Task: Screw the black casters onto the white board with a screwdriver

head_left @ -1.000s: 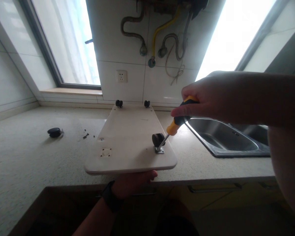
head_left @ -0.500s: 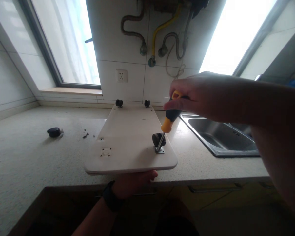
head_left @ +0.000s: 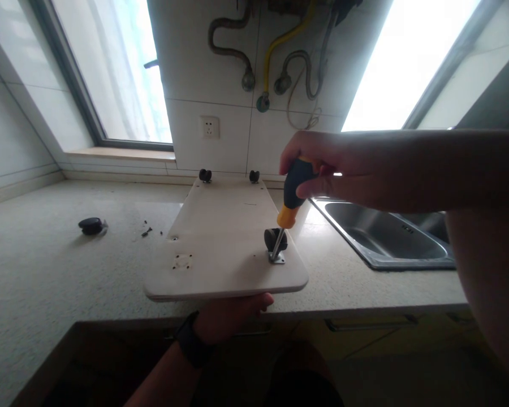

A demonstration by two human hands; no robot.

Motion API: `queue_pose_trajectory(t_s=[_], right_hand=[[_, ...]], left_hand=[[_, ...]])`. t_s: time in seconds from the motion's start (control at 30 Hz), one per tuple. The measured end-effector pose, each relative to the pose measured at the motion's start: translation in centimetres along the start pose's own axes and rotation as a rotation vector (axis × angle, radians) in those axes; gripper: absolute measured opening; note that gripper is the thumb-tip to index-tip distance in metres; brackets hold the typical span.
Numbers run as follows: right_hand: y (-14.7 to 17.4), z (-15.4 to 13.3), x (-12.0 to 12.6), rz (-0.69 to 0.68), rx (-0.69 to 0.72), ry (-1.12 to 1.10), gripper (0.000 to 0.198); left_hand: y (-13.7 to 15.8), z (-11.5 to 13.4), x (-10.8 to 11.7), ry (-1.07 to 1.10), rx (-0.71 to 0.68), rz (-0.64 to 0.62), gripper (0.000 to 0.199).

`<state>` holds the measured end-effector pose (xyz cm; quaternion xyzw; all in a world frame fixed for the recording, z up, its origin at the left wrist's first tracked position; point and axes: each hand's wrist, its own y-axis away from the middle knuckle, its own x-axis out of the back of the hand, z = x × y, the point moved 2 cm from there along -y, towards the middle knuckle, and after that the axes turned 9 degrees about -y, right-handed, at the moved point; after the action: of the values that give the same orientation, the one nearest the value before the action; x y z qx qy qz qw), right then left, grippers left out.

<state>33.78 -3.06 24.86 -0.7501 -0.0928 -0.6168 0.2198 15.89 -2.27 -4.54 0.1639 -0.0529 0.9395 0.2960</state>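
Observation:
My right hand point(head_left: 318, 169) is wrapped around the dark and yellow handle of a screwdriver point(head_left: 289, 212). The shaft slants down to the metal plate of a black caster point(head_left: 275, 240) at the near right corner of a white board point(head_left: 220, 237). From below the board's near edge, my left hand point(head_left: 233, 316) holds it up, with most of the fingers hidden underneath. Two more casters point(head_left: 205, 176) stand at the board's far end. At the near left corner is a bare mount spot with several screw holes point(head_left: 182, 262).
On the countertop point(head_left: 46, 254) to the left lie a loose black caster point(head_left: 91, 226) and several small dark screws point(head_left: 147, 232). A steel sink point(head_left: 382, 232) is set into the counter at right. Behind, the tiled wall carries pipes and a socket point(head_left: 209, 127).
My right hand has shifted its hold on the screwdriver handle, exposing more of the dark grip. The tip stays at the caster plate, and my left hand keeps its place.

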Motion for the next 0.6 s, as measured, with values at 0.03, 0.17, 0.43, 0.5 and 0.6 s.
queue_pose_trajectory(t_s=[0.03, 0.17, 0.43, 0.5, 0.6], right_hand=[[-0.2, 0.0, 0.1, 0.021, -0.034, 0.077, 0.034], [-0.4, -0.1, 0.0, 0.073, -0.158, 0.309, 0.059], [0.8, -0.3, -0.4, -0.058, 0.038, -0.073, 0.034], [0.5, 0.2, 0.1, -0.04, 0.038, -0.048, 0.034], [-0.1, 0.6, 0.7, -0.025, -0.072, 0.088, 0.03]], left_hand=[[0.0, 0.1, 0.0, -0.016, 0.003, 0.006, 0.05], [0.1, 0.2, 0.0, -0.029, 0.009, 0.021, 0.049], [-0.1, -0.3, -0.1, -0.054, 0.01, 0.019, 0.05], [0.0, -0.3, 0.0, -0.069, 0.009, 0.026, 0.05], [0.0, -0.1, 0.0, -0.081, 0.007, 0.022, 0.05]])
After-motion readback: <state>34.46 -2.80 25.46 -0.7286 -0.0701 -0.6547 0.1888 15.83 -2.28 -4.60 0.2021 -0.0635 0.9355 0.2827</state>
